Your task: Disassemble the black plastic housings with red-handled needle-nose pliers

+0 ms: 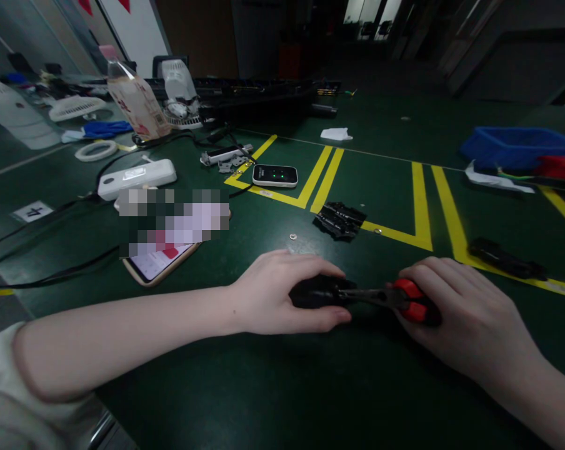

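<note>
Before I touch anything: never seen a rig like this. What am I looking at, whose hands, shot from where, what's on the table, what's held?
There is no machine here: these are a person's two bare hands. The one picture comes from a camera on that person's head, looking forward and down.

The left hand holds a black part. The right hand holds red-handled pliers, their nose reaching that part; whether they grip it is too dark to tell.

On the green table, marked with yellow tape, lie a phone, a small device with green lights and a crumpled black piece. Farther back are a bottle and, at right, a blue bin.
</note>
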{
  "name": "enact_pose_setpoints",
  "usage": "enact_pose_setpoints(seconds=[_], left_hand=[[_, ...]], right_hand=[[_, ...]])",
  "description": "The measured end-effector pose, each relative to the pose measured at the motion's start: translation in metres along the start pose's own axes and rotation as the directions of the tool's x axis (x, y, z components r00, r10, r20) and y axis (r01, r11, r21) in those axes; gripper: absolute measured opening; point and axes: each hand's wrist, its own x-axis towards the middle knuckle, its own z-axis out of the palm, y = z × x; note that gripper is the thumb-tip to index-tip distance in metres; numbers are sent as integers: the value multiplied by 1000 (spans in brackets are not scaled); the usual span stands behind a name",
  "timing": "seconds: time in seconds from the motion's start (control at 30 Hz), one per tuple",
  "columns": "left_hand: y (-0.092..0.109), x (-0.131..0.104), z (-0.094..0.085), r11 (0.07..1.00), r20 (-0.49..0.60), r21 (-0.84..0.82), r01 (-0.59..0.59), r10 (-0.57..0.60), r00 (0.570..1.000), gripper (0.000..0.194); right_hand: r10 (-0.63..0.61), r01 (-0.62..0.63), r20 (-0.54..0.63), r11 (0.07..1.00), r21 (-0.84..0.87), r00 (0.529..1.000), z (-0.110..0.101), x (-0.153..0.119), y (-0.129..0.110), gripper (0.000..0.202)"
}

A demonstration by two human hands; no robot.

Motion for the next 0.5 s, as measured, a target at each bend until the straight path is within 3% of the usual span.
enact_pose_setpoints(seconds=[0.23, 0.37, 0.5], left_hand=[[2, 0, 0, 913, 85, -341, 222, -205, 975, 33], [-10, 1, 7, 662, 177, -675, 326, -284, 943, 39], [-18, 2, 10, 427, 276, -831, 356, -239, 931, 35]], right_hand=[[15, -16, -3, 996, -88, 1000, 0, 2, 1, 12], [38, -39, -7, 996, -75, 999, -1, 1, 1, 14], [72, -72, -11, 997, -38, 997, -3, 0, 3, 14]])
